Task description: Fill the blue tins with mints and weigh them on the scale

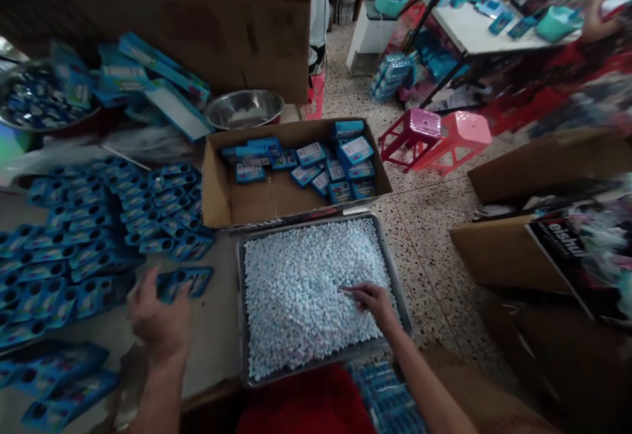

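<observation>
The left hand [162,319] curved half open, empty, near slim blue cartons [198,280]. The right hand [378,303] bunched over pebbly pale pellets [296,282], its grip unclear.

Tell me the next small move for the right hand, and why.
Probably gather some pale blue and white pellets: the right hand is at their surface in the grey tray, while the left hand, open, appears free near the blue cartons with round openings.
</observation>
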### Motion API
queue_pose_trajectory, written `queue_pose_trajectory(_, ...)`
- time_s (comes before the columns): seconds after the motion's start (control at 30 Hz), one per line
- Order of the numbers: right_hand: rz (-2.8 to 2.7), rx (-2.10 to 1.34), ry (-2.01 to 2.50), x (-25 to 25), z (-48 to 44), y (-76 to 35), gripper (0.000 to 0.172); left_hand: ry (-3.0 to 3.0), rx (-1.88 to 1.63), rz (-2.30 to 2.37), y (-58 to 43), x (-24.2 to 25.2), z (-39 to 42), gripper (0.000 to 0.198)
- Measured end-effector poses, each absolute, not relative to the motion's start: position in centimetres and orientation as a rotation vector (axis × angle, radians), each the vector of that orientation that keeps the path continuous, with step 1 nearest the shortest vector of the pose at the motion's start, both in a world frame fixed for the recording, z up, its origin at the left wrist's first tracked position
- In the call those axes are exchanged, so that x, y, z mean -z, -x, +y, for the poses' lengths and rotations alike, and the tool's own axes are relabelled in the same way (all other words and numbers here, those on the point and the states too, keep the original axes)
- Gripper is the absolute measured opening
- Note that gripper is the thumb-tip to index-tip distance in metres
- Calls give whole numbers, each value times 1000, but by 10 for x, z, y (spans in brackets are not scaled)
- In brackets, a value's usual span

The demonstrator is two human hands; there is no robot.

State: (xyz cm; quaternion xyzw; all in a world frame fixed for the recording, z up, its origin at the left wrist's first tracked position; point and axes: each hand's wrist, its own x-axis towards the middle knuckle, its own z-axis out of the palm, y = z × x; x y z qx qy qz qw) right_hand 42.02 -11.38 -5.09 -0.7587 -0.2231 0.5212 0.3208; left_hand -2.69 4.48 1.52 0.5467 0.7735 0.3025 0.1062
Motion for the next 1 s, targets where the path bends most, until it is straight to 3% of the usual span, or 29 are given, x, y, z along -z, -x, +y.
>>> queue_pose_trajectory(0.17, -600, -1453, 1864, 83, -71, -366, 29, -2053, -842, 1670, -128, -34, 194, 20)
queue_pose_trajectory(0.3, -552, -1520, 1807, 90, -69, -366, 27, -2028, -613, 1383, -261, -1, 328, 48)
queue_pose_trajectory(0.37, -507, -1566, 1776, 93, -71, -368, 29, -2004, -492, 1381, -301, 15, 363, 65)
queue_pose_trajectory(0.43, -462, -1599, 1741, 94, -73, -371, 30, -1987, -402, 1386, -318, 26, 377, 69)
queue_pose_trajectory(0.53, -413, -1624, 1688, 86, -75, -378, 32, -1980, -351, 1393, -305, 24, 375, 70)
queue_pose_trajectory(0.67, -379, -1665, 1583, 59, -80, -387, 34, -2000, -517, 1291, -236, -11, 340, 92)
queue_pose_trajectory(0.83, -333, -1718, 1530, 4, -80, -393, 37, -1950, -825, 1065, -139, -59, 231, 91)
queue_pose_trajectory(1.0, -388, -1754, 1499, -65, -66, -397, 40, -1736, -778, 1060, -95, -71, 116, 92)
